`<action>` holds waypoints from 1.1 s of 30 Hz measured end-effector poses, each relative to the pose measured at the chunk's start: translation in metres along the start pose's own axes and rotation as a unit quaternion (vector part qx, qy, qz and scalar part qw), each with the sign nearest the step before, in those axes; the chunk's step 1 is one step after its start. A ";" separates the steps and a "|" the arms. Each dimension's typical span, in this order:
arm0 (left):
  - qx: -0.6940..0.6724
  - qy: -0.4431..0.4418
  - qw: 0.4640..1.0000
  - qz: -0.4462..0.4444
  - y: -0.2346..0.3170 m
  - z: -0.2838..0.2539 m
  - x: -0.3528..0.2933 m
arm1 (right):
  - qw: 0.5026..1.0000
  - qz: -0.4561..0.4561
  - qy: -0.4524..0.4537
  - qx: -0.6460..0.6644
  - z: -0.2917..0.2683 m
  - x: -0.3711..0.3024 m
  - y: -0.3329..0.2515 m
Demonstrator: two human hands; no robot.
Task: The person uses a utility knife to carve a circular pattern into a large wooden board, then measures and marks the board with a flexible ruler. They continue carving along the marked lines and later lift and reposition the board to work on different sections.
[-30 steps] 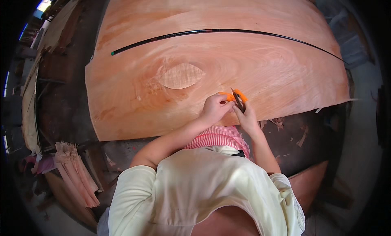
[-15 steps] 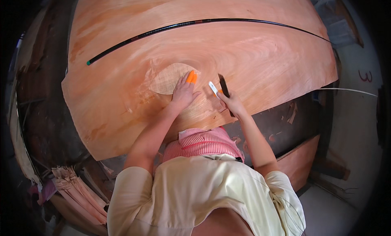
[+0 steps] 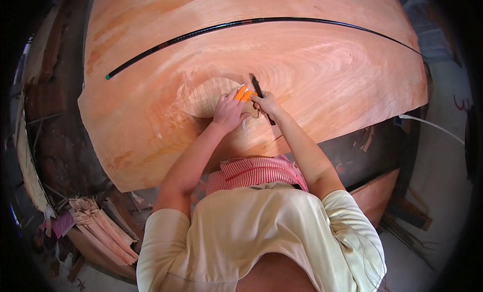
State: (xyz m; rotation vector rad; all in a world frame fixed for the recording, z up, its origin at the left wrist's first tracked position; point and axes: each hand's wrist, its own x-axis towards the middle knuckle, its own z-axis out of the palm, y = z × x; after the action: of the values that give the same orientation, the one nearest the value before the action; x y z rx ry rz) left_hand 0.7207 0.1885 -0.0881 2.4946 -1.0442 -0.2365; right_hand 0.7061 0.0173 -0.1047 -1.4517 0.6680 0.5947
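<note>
Nearest: pale yellow shirt [image 3: 261, 226], with a red-and-white striped cloth [image 3: 259, 172] at the waist. Low on the left, a bundle of thin wood strips [image 3: 103, 231]; low on the right, a reddish board [image 3: 375, 197] leaning at an angle.

Beyond the waist, a broad wood sheet [image 3: 322, 65] with swirling grain, its near edge close to the cloth. Both forearms reach over it, hands close together.

Left hand [image 3: 231, 112]: fingers forward and loosely bent, two wearing orange finger covers [image 3: 241, 93]; thumb toward the right hand. Whether it grips anything, cannot tell. A small white piece [image 3: 244, 124] shows just below the thumb, too small to identify.

Right hand [image 3: 266, 103]: closed around a dark flat tool [image 3: 258, 89], which slants up to the left, its far end past the fingers.

Oval patch [image 3: 207, 96], paler than the sheet, lies left of the tool, its right part behind the left hand's fingers.

Farthest: long black rod [image 3: 216, 27], green at the left end, curving across the sheet and tapering rightward.
</note>
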 end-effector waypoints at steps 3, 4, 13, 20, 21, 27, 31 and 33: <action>0.047 -0.003 0.999 -0.009 0.000 0.009 0.000 | 1.000 0.005 -0.027 -0.011 -0.011 -0.009 0.009; 0.052 0.006 0.999 -0.014 -0.001 0.011 0.000 | 0.999 0.009 -0.035 -0.009 -0.015 -0.017 0.011; 0.099 -0.073 0.991 -0.048 0.003 0.011 0.003 | 0.957 -0.023 -0.123 -0.261 -0.066 0.005 -0.020; 0.110 -0.024 0.993 -0.044 0.006 0.010 -0.002 | 0.904 -0.039 -0.119 -0.409 -0.072 -0.005 -0.036; 0.110 -0.029 0.992 -0.047 0.005 0.011 -0.002 | 0.883 -0.040 -0.108 -0.455 -0.072 -0.009 -0.044; -0.016 -0.004 0.998 -0.065 -0.001 0.004 -0.008 | 0.919 -0.061 -0.045 -0.388 -0.097 -0.028 -0.064; -0.082 0.162 0.978 -0.104 -0.028 0.016 -0.043 | 0.939 -0.120 -0.070 -0.314 -0.023 -0.026 -0.086; -0.036 0.173 0.973 -0.152 -0.040 0.015 -0.059 | 0.946 -0.157 -0.081 -0.271 0.019 -0.007 -0.086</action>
State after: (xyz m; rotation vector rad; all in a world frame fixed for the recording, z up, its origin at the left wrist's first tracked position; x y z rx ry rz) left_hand 0.7004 0.2509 -0.1195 2.5014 -0.5061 0.0714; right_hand 0.7639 0.0330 -0.0404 -1.9468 0.1293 0.6668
